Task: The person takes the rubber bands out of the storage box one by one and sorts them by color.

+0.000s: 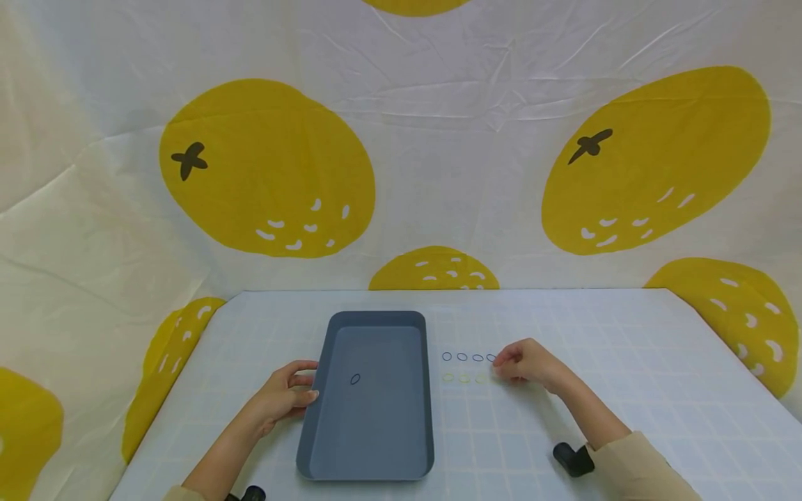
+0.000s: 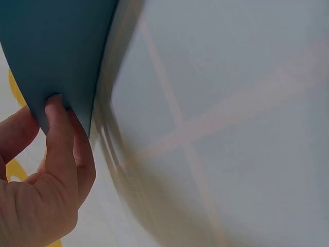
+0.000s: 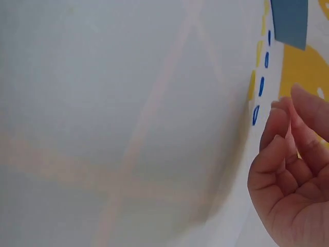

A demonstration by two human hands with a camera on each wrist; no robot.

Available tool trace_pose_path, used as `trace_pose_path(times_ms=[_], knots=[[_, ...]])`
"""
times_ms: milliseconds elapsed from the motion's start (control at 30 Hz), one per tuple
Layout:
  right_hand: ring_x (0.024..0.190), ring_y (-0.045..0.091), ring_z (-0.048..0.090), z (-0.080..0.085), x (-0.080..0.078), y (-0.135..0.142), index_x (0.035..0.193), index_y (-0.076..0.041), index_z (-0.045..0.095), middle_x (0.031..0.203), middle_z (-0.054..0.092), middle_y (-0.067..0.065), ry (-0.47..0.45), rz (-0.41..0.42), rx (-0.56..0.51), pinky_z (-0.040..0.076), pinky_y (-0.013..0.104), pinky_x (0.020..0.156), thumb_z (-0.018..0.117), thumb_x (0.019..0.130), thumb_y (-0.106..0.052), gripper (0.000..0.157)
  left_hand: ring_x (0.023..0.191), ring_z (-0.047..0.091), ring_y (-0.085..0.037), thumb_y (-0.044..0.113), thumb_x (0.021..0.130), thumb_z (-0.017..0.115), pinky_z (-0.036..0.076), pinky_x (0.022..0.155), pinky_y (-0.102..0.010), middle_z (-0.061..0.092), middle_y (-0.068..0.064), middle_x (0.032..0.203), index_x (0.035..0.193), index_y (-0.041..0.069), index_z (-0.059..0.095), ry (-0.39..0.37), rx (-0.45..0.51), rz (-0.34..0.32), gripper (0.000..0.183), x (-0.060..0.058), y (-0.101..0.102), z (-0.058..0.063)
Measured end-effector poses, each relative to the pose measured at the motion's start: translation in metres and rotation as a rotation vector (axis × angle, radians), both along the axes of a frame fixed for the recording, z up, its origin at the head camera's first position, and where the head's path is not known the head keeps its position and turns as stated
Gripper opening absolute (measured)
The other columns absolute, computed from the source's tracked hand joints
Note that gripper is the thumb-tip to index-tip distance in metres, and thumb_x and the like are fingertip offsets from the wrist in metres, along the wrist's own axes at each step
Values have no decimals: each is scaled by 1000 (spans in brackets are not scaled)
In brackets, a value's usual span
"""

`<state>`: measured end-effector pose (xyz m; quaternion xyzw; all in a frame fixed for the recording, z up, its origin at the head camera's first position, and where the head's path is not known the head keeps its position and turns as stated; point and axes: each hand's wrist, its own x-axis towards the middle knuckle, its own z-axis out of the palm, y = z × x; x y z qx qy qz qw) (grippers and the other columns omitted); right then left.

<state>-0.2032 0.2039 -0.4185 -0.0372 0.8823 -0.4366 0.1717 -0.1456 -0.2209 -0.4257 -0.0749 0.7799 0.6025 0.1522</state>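
Observation:
A grey-blue tray lies on the table, with one thin dark-blue loop like a small rubber band inside it. My left hand grips the tray's left side; in the left wrist view its fingertips meet the outer wall. To the right of the tray is a row of several blue loops, and nearer me a row of yellow loops. Over the right end of these rows is my right hand, fingers loosely bent, thumb and forefinger close together. Nothing shows between them in the right wrist view.
A pale checked cloth covers the table. Behind it hangs a white curtain printed with large yellow fruit. Black devices are worn at both wrists.

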Motion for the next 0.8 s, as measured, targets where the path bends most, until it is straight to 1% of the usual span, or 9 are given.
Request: trace_pose_path(times_ms=[67, 200, 333, 467, 567, 633, 733, 800], knots=[[64, 17, 52, 1, -2, -1, 92, 3, 68, 71, 58, 3, -6, -5, -12, 45, 30, 59, 69, 81, -5, 13, 86, 61, -22, -8, 83, 60, 51, 69, -37, 51, -25, 119, 133, -2, 40, 0, 2, -1, 54, 0, 0, 0], [64, 17, 53, 5, -7, -5, 94, 2, 68, 70, 60, 3, -9, 9, -32, 46, 30, 59, 69, 82, -7, 15, 86, 61, -22, -8, 83, 60, 51, 69, -37, 51, -25, 120, 133, -2, 40, -1, 3, -2, 54, 0, 0, 0], [66, 18, 54, 11, -14, -13, 94, 0, 68, 73, 62, 3, -14, 28, -42, 47, 30, 61, 69, 83, -11, 16, 85, 61, -22, -7, 83, 61, 51, 68, -37, 52, -25, 119, 133, -2, 40, 0, -3, -1, 54, 0, 0, 0], [66, 18, 54, 20, -19, -25, 96, 2, 68, 76, 64, 4, -2, 67, -58, 48, 31, 62, 68, 84, -11, 18, 86, 61, -23, -8, 83, 61, 51, 68, -37, 52, -26, 119, 133, -3, 40, 1, -10, 2, 54, 0, 1, 1], [66, 19, 55, 28, -23, -36, 98, 4, 67, 77, 65, 8, 16, 122, -78, 49, 31, 62, 67, 84, -11, 20, 87, 61, -23, -8, 83, 61, 51, 68, -37, 51, -27, 120, 134, -3, 39, 3, -8, -2, 55, -1, 1, 0], [65, 19, 55, 32, -26, -44, 97, 3, 67, 77, 64, 9, 22, 147, -88, 49, 31, 62, 68, 84, -11, 19, 87, 61, -23, -8, 83, 60, 51, 68, -38, 50, -28, 120, 134, -4, 38, 5, -5, -7, 56, -1, 0, -1], [65, 22, 56, 37, -29, -57, 96, 5, 67, 78, 65, 13, 27, 197, -123, 50, 33, 63, 68, 84, -10, 19, 87, 61, -23, -8, 84, 61, 51, 68, -38, 50, -29, 120, 134, -5, 37, 11, -3, -20, 56, -1, 0, -1], [66, 24, 56, 40, -30, -66, 97, 6, 67, 79, 66, 14, 31, 220, -142, 51, 35, 64, 68, 83, -9, 20, 87, 61, -23, -8, 83, 61, 51, 68, -38, 51, -27, 119, 134, -4, 38, 8, -8, -8, 56, 0, 1, -1]])
